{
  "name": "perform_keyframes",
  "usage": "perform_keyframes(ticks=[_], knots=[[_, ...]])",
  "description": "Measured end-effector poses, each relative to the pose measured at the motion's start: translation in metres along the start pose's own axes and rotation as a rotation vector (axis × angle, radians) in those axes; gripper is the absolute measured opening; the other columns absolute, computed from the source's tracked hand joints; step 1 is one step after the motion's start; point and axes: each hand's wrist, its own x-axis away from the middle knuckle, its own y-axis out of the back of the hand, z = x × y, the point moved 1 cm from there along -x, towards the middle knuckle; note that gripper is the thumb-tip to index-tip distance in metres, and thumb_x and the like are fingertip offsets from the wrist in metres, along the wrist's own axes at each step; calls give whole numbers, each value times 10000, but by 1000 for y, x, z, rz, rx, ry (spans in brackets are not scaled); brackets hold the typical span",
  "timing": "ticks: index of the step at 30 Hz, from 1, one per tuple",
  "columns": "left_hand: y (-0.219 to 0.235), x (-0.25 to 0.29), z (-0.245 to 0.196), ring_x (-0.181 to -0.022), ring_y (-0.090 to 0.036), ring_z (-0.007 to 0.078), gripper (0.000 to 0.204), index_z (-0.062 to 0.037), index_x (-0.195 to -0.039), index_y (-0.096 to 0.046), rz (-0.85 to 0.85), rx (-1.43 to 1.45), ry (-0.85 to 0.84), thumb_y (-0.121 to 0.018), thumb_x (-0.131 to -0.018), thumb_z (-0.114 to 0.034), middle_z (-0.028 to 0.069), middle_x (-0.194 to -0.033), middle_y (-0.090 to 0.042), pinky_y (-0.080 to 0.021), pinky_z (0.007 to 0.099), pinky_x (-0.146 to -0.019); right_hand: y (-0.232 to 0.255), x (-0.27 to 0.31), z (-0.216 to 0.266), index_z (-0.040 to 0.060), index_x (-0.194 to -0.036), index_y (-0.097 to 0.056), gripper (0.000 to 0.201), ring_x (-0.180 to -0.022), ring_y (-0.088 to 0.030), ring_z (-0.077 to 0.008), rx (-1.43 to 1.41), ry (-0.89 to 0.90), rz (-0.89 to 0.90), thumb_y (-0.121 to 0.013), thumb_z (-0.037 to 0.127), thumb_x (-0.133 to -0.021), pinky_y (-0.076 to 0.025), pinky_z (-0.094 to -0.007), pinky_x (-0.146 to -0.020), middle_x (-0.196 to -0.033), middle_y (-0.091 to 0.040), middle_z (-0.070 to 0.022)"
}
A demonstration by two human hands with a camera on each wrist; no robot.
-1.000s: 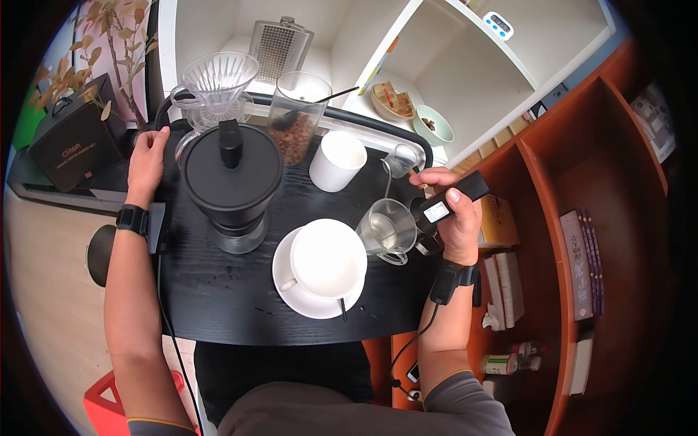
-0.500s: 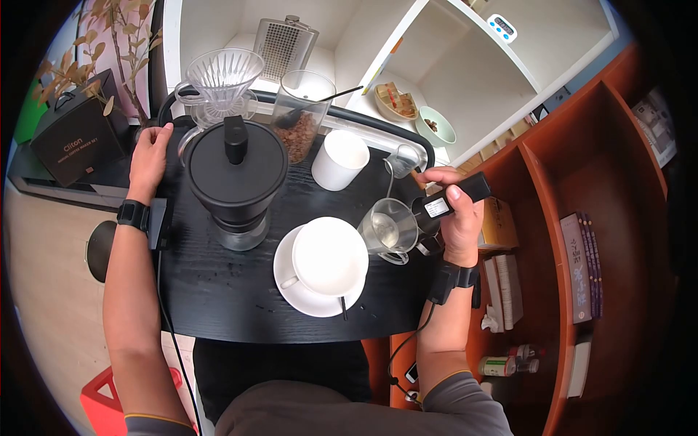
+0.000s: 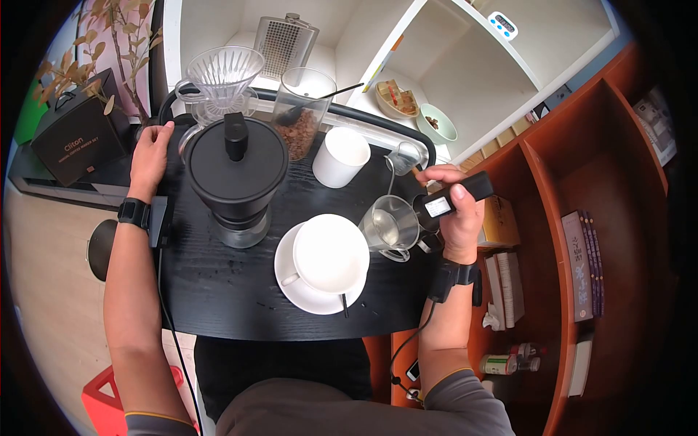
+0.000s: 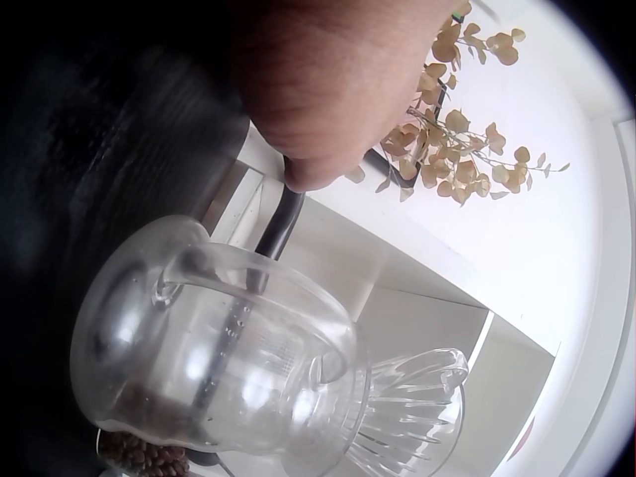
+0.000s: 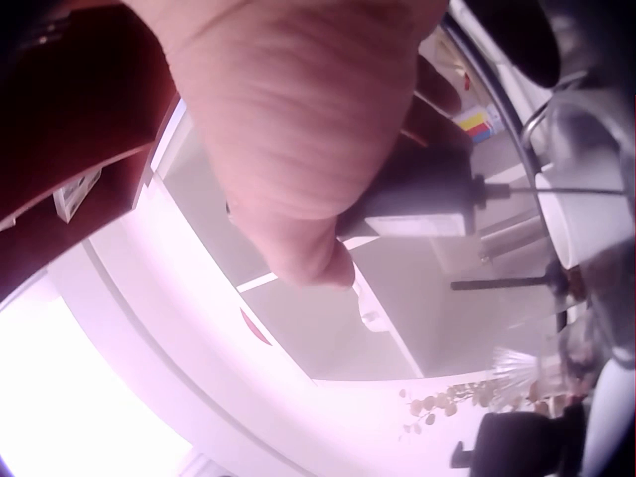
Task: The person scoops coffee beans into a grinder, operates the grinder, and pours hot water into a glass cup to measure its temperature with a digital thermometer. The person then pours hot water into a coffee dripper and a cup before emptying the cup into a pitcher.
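In the head view the right hand (image 3: 462, 221) grips a black handheld device (image 3: 476, 187) with a white label; the right wrist view shows a thin metal shaft (image 5: 556, 190) coming from its end. Just left of it stands a clear glass mug (image 3: 379, 229); whether the shaft enters it I cannot tell. The left hand (image 3: 150, 163) rests at the table's back left corner; in the left wrist view it touches the black rail (image 4: 281, 224), its fingertips hidden. Near it is a black-lidded grinder (image 3: 236, 167). A white cup (image 3: 331, 254) sits on a saucer (image 3: 291, 294).
Behind the grinder are a clear dripper (image 3: 225, 69) and a glass jar (image 3: 297, 138) with brown pieces. A white canister (image 3: 340, 158) and small glass pitcher (image 3: 405, 154) stand at the back. White shelves (image 3: 436, 87) rise beyond the rail; a brown bookcase (image 3: 538, 189) stands right.
The head view has shifted slightly. Both hands keep nearly the same places, and the right hand still holds the black device.
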Motion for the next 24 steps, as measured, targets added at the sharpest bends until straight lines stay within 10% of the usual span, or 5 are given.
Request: perform_keyframes(ticks=[24], knots=[[-1,-1,3,-978,-639,263,595,6,-1100,-648,12,-7,4,-575,-934,-560,167,-1021,-692,-457,344,-911,5,0,-11,-87,-1042,-694,511,-989,-645,-301,0,16,100,-562,376,-871,-459,-391,-941,-1012,-682,-237]])
